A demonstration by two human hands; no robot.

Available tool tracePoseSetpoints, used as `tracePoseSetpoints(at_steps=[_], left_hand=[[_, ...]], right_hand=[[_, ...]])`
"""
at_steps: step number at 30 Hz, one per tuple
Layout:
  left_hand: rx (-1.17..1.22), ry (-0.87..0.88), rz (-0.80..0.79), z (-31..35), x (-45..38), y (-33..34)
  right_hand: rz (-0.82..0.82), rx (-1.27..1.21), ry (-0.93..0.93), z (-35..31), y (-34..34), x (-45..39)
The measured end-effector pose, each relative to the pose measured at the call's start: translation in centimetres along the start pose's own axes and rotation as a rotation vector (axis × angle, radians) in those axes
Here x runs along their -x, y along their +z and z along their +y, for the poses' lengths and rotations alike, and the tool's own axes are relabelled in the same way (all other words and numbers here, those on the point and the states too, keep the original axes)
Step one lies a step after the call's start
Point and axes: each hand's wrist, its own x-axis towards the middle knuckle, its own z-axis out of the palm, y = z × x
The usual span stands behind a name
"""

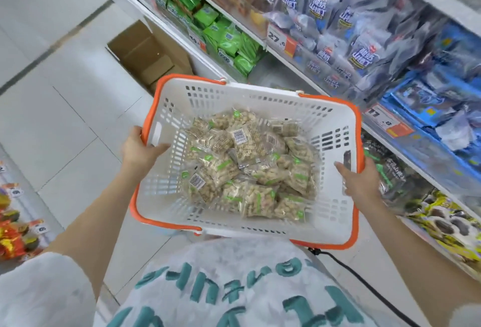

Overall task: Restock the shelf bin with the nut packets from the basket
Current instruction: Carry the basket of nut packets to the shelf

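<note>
Between the two hands, a white basket (330, 144) with orange handles is held level in front of the person's body. The left hand (138, 149) forms a grip on the basket's left rim, thumb curled over the inner wall and the remaining fingers hidden beneath the orange handle. The right hand (360, 178) forms a matching grip on the right rim, thumb lying along the inner wall, other fingers out of sight below the edge. Nut packets (250, 165), clear with green labels and some with barcode stickers, lie heaped across the basket floor, between and slightly ahead of both hands. Beyond the right hand run the shelves (307, 63), stocked with green, silver-blue and dark packets behind orange price tags; which bin awaits restocking cannot be told. Ahead of the left hand, an open cardboard box (148, 55) stands on the tiled floor beside the shelving.
</note>
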Motion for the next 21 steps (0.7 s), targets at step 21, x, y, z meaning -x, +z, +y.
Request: tracePoseSetpoints(at_steps=[21], left_hand=[[-0.335,0.145,-0.197,10.9,-10.5,2.3]], right_hand=[[0.100,-0.087,0.248,-1.7,2.5,-1.5]])
